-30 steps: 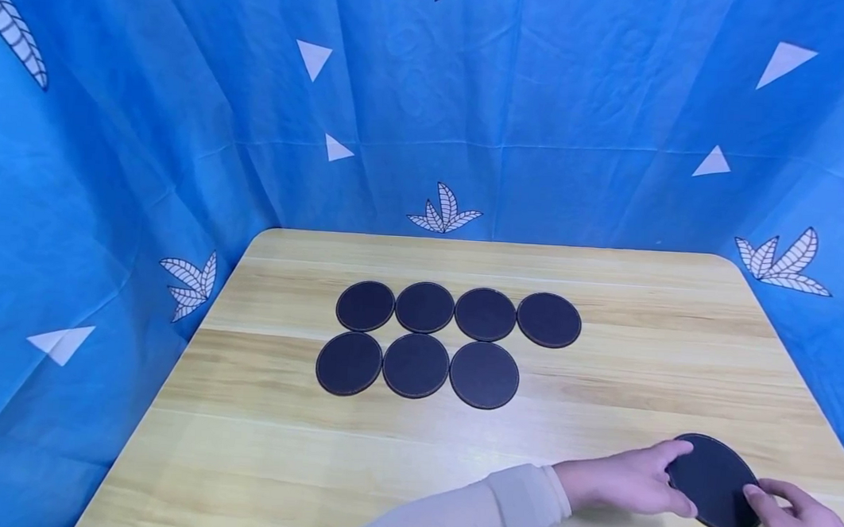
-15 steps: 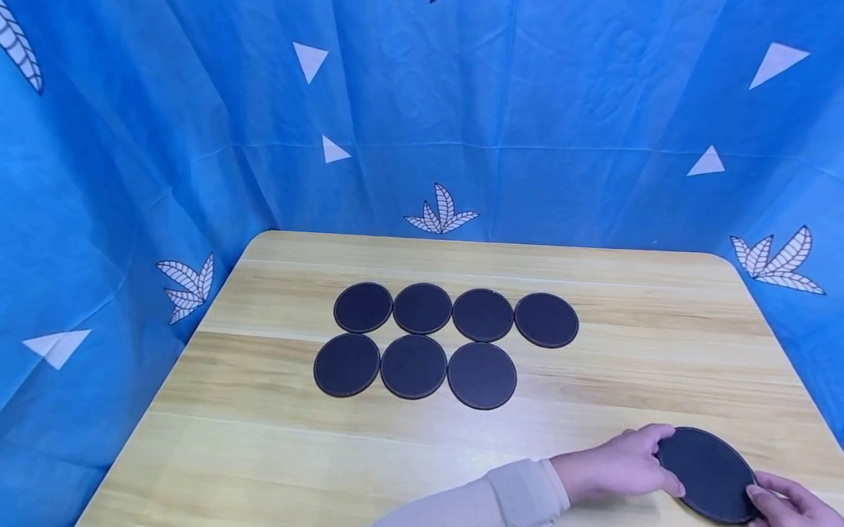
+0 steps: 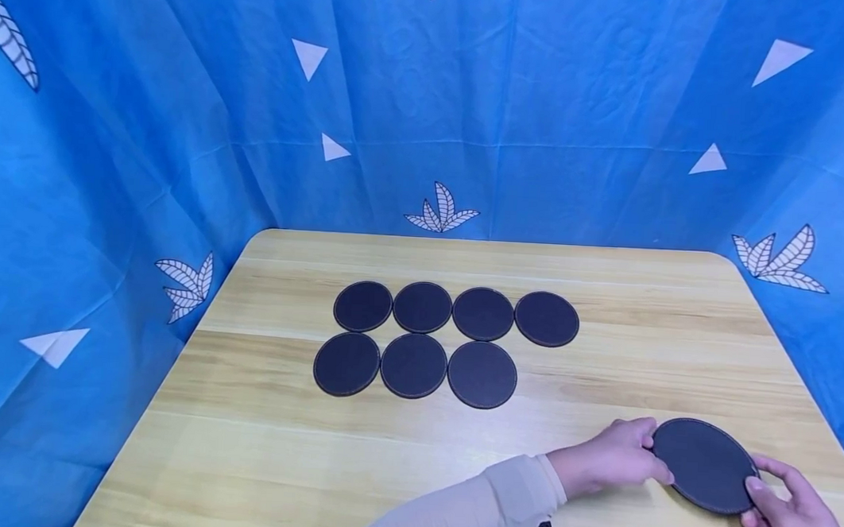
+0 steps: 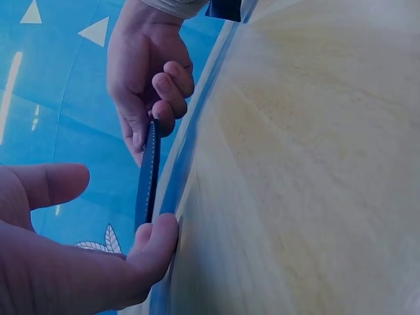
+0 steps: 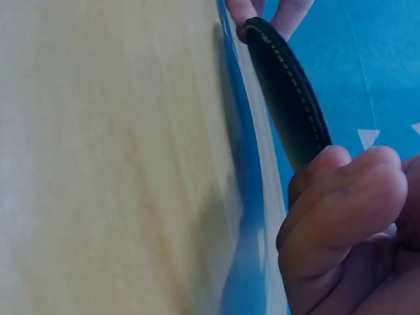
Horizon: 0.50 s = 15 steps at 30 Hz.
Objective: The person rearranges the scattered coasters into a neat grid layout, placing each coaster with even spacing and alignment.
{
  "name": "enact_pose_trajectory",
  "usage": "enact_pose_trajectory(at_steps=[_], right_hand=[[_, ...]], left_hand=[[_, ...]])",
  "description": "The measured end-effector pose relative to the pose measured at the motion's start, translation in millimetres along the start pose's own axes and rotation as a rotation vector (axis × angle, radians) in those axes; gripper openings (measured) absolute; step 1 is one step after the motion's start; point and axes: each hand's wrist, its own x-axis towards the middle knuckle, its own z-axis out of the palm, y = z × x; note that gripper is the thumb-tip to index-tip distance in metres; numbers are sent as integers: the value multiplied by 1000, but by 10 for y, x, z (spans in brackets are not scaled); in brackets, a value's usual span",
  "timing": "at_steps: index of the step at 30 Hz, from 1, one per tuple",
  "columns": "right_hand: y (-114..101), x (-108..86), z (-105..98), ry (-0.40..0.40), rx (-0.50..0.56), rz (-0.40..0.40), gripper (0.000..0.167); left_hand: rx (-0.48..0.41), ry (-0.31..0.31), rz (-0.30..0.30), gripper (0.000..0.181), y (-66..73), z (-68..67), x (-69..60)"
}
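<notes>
A round black coaster (image 3: 705,466) with a stitched rim is held between both hands, over the table's right front part. My right hand (image 3: 796,510) pinches its right edge, thumb on top. My left hand (image 3: 615,457) holds the opposite edge between thumb and fingers. In the left wrist view the coaster (image 4: 148,174) shows edge-on, raised off the table, with the right hand (image 4: 149,72) at its far end. In the right wrist view its stitched rim (image 5: 298,85) runs from the right fingers (image 5: 348,203) to the left hand's fingertips. Its underside is mostly hidden from above.
Two touching rows of similar coasters lie flat on the wooden table (image 3: 240,445): several in the back row (image 3: 423,307), three in the front row (image 3: 414,366). A blue patterned curtain (image 3: 581,105) hangs behind and beside the table.
Both hands have carried the coaster slightly back and left. The left fingers have slid from over its face out to its edge. The coasters in rows stay where they were.
</notes>
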Motion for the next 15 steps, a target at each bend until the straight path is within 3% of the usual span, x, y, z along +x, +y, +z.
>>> enact_pose_trajectory(at_steps=[3,8,10,15], right_hand=[[-11,-2,24,2,-9,-41,32],[-77,-11,65,-2,16,-82,33],[-105,-18,74,-5,28,-97,32],[-168,-30,94,-30,124,-147,29]], left_hand=[[-32,26,29,25,-21,-20,12],[-120,56,85,23,-60,-50,13],[-128,76,95,41,-57,-65,4],[-147,116,111,54,-32,-105,-14]])
